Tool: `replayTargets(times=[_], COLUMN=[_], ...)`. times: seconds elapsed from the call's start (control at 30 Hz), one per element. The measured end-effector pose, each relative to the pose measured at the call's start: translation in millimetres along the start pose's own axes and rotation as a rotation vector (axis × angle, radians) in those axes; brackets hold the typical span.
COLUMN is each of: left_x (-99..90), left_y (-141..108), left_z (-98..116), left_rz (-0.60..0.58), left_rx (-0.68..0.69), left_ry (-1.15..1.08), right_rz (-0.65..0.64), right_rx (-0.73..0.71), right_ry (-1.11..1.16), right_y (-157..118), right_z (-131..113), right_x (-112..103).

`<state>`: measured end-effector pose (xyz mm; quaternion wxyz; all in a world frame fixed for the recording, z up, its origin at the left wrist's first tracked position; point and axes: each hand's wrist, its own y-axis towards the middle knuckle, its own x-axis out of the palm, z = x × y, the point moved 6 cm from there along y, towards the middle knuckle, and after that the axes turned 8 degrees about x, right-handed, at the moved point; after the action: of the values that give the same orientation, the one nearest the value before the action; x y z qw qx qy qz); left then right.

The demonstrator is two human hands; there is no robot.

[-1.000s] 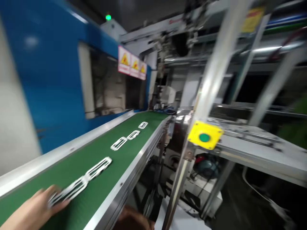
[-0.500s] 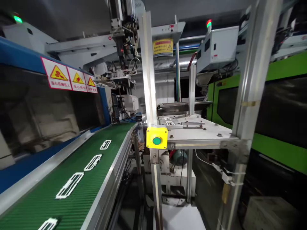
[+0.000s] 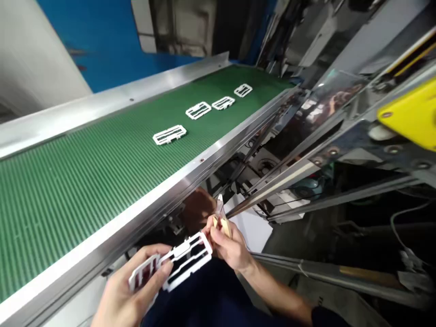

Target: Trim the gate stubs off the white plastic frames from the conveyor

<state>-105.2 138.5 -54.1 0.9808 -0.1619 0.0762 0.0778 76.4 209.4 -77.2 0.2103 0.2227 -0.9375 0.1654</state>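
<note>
My left hand [image 3: 131, 290] is closed around white plastic frames [image 3: 189, 268], thumb on top. Thin bars and slots run through the larger piece, and a second white part shows between thumb and fingers. In my right hand [image 3: 230, 245] is a pair of nippers [image 3: 221, 218] with yellowish handles and a pale metal tip pointing up and away. The right fingers are wrapped around the handles, close to the far end of the held frame. Whether the nippers touch the frame I cannot tell.
A green ribbed conveyor belt [image 3: 85, 159] with a metal side rail [image 3: 143, 204] runs beyond my hands. Several loose white frames [image 3: 169, 135] lie on it. Aluminium posts [image 3: 282, 184] and a yellow button box [image 3: 412, 113] stand at the right.
The view has tilted and turned down toward the conveyor. Both hands, the held frames and the nippers are now in sight; earlier no hands showed.
</note>
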Motion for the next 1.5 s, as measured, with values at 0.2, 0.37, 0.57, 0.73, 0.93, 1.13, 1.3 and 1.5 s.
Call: replayTargets(times=[0.2,0.37,0.57,0.73,0.93,1.13,1.3,1.5], left_x=[28.3,32.4,31.9,31.5,28.7,27.7,24.3,24.8], left_y=[9.9,7.5,4.7,3.7,0.2,-5.7,-5.5,-5.1], left_z=[-38.4,-55.1,-68.7,-71.5,-68.0,-65.9,-70.7,-72.1], left_rz=[0.077,0.067,0.038,0.028,0.08,0.081,0.052,0.014], left_rx=[-0.078,-0.122,-0.137,-0.126,-0.111,-0.14,-0.14,-0.135], left_ry=[-0.19,-0.392,-0.472,-0.478,-0.497,-0.636,-0.739,-0.762], right_rz=[0.071,0.109,0.126,0.102,0.102,0.168,0.169,0.166], right_rx=[0.018,0.038,0.105,0.137,0.121,0.053,0.024,0.012], right_ry=[-0.157,-0.199,-0.03,0.052,-0.036,-0.207,-0.268,-0.256], right_y=[-5.1,-3.3,-3.8,-4.2,-7.6,-8.0,-6.1,-5.4], right_z=[9.2,14.7,23.7,28.8,28.4,28.3,28.6,27.8], right_x=[-13.0,-19.9,-20.1,-16.5,-12.5,-15.3,-11.6,-9.9])
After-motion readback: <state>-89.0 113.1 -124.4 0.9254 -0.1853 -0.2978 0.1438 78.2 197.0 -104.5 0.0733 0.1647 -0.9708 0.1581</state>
